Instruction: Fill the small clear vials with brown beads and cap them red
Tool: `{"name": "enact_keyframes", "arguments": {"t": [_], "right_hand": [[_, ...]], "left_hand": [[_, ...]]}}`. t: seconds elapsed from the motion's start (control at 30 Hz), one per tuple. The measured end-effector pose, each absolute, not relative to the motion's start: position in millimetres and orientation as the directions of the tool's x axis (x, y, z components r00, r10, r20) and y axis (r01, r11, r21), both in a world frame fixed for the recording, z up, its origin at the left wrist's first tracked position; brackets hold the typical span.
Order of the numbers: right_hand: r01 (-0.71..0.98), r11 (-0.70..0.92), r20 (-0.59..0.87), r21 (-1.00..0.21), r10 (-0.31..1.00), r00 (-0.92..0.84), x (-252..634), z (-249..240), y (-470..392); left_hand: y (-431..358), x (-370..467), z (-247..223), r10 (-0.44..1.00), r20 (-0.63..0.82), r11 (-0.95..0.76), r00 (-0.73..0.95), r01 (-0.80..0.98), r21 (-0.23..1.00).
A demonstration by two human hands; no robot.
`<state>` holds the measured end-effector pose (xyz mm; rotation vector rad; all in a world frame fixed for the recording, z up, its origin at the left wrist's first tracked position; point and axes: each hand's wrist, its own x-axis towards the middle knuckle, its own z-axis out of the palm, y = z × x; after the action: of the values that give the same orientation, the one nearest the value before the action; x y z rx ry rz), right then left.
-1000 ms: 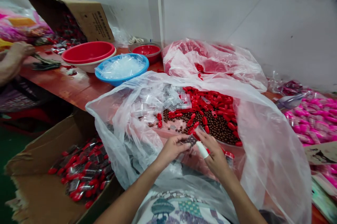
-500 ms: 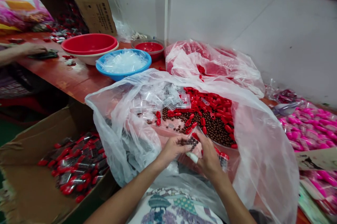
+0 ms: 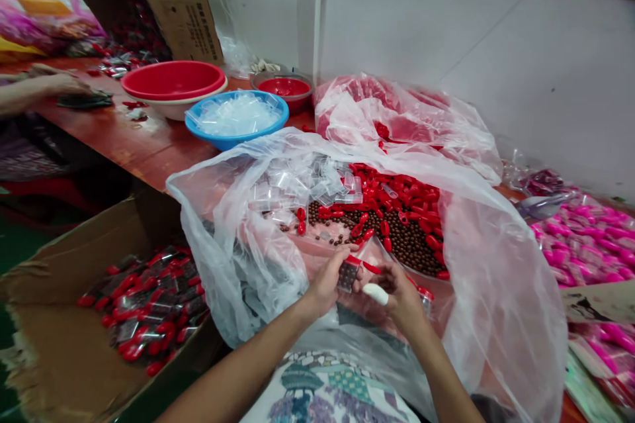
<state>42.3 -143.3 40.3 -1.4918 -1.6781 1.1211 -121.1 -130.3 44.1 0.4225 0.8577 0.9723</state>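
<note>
My left hand [image 3: 325, 284] is closed around a small clear plastic container [image 3: 348, 275] packed with dark brown balls. A red cap [image 3: 368, 266] lies at its top and stretches toward my right hand [image 3: 401, 294], whose fingers are bent around its far end. One digit of that hand wears a white cover [image 3: 376, 294]. Just beyond both hands, brown balls [image 3: 409, 247] and a heap of red caps [image 3: 404, 194] lie in a large translucent plastic bag [image 3: 489, 290]. Clear empty containers [image 3: 297, 185] are piled at the bag's left side.
At left, a cardboard box [image 3: 44, 337] holds filled red-capped containers [image 3: 149, 307]. Behind stand a blue basin [image 3: 218, 138] of clear pieces and a red basin [image 3: 173, 82]. Another person's hand [image 3: 62, 84] is at the far left. Pink pieces [image 3: 585, 237] are heaped at right.
Red now shows at the top of the ball-filled container, which has turned more upright in my left hand. My right hand has shifted slightly right, its white-covered digit now pointing left.
</note>
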Motion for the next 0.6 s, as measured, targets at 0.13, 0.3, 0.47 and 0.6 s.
{"name": "enact_keyframes", "arguments": {"t": [0.13,0.3,0.47,0.6], "right_hand": [[0.454,-0.028,-0.118,-0.890,0.978,-0.171,49.0,43.6,-140.0],[0.607,0.323,0.135,-0.726,0.933,-0.335,40.0,47.3,-142.4],[0.674,0.502,0.256,-0.542,0.862,-0.437,30.4,47.1,-145.2],[0.681,0.555,0.312,-0.478,0.832,-0.459,29.4,44.7,-141.8]], "left_hand": [[-132.1,-121.2,43.1,0.833,-0.436,0.553,0.340,-0.499,0.667],[-135.4,-111.5,37.9,0.845,-0.450,0.535,0.289,-0.472,0.701],[-133.0,-107.0,39.5,0.818,-0.478,0.575,0.320,-0.442,0.689],[-131.8,-105.6,41.6,0.831,-0.470,0.555,0.298,-0.390,0.734]]}}
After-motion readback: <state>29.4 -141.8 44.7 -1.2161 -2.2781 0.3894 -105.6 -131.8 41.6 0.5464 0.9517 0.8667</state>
